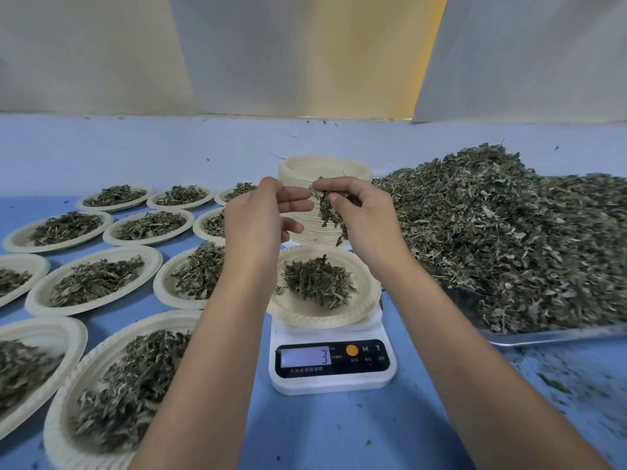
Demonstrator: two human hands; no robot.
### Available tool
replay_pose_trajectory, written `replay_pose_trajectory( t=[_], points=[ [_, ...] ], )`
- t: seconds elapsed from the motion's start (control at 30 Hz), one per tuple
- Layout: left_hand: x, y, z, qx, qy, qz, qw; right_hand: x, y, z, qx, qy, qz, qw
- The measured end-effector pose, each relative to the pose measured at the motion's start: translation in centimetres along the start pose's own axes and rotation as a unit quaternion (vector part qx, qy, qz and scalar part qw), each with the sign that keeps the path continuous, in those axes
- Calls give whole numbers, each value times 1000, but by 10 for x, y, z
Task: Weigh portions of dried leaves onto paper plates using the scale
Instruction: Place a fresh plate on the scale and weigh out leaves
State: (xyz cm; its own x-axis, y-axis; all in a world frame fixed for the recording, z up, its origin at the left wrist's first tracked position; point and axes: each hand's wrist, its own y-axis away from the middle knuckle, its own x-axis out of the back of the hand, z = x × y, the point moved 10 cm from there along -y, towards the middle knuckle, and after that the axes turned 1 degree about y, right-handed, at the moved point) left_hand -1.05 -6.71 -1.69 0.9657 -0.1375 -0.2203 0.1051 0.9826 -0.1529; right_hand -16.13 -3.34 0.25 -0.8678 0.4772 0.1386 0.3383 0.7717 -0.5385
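A white digital scale [332,362] stands on the blue table and its display reads 3. On it lies a paper plate [359,312] with a small heap of dried leaves [317,281]. Above the plate my right hand [361,215] grips a clump of dried leaves [327,210]. My left hand [263,215] hovers just left of the clump, its fingers loosely extended toward the leaves and holding nothing.
A big heap of dried leaves [502,232] fills a metal tray [556,335] on the right. A tall stack of empty paper plates [314,228] stands behind the scale. Several filled plates [98,279] cover the table's left side. Leaf crumbs lie at the front right.
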Motion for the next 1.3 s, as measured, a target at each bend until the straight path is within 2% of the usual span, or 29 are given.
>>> replay_pose_trajectory(
  t=[1.3],
  points=[
    [0,-3,-9,15,4,-3,1000,-5,5,-1,-11,12,-39,999]
  ],
)
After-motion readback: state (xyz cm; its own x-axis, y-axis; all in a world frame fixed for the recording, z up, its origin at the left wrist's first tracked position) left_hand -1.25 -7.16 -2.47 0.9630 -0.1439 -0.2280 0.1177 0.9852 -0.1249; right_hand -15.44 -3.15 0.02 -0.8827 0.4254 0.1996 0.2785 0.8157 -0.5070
